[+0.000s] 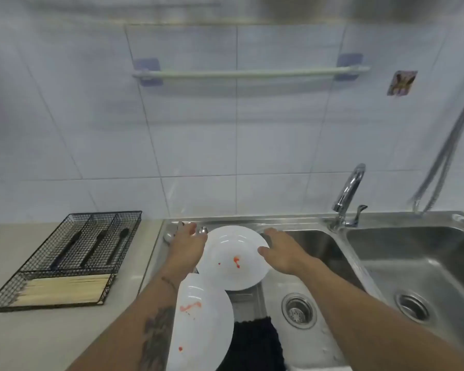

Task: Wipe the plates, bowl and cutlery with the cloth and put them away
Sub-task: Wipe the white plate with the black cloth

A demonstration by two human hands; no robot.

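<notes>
Wiping not yet begun: left hand (pixel 187 243) closes on cutlery (pixel 202 231) at centre frame; right hand (pixel 280 251), open, touches the stained plate (pixel 232 259). Next: fetch the dark cloth (pixel 252 344) at bottom centre.

wall (pixel 198 135): large pale glossy tiles, grey grout lines. towel rail (pixel 249 73) fixed across it on two blue pads. small picture sticker (pixel 401 83) to its right. beige countertop (pixel 16 330) at left. steel double sink (pixel 439 266) with chrome tap (pixel 348 194).
</notes>
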